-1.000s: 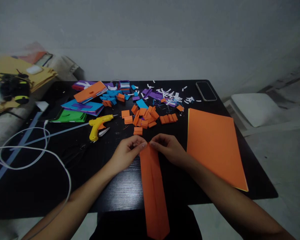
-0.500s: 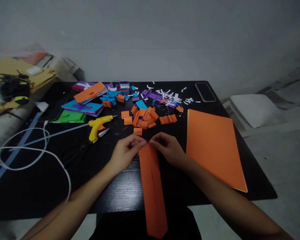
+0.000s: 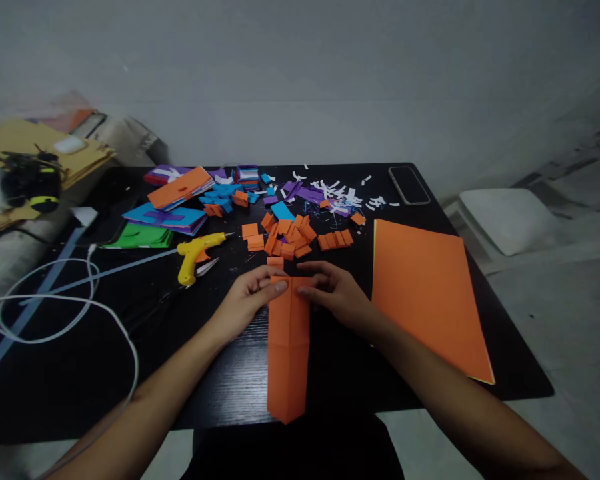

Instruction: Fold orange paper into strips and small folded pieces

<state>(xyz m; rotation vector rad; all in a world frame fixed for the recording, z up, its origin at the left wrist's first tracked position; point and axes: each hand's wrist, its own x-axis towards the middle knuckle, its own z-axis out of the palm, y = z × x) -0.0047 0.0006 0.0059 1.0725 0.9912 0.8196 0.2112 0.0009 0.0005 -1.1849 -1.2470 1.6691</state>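
A long orange paper strip (image 3: 287,353) with a lengthwise crease and a cross crease hangs over the near part of the table, its lower end pointed. My left hand (image 3: 247,297) pinches its upper left edge, thumb on top and fingers behind. At the upper right edge, my right hand (image 3: 335,293) grips it between thumb and fingers, the index finger stretched past the top. Just beyond the strip lie several small folded orange paper pieces (image 3: 293,237).
The black table (image 3: 220,393) holds an orange paper stack (image 3: 425,293) at right and a phone (image 3: 409,185) behind it. Left are a yellow glue gun (image 3: 193,257), scissors (image 3: 207,267), folded colored papers (image 3: 180,189) and a white cable (image 3: 130,340). White scraps (image 3: 335,190) lie at the back.
The strip has shifted left and its lower end has risen away from my lap. It now shows flatter and wider, and my right index finger has stretched out.
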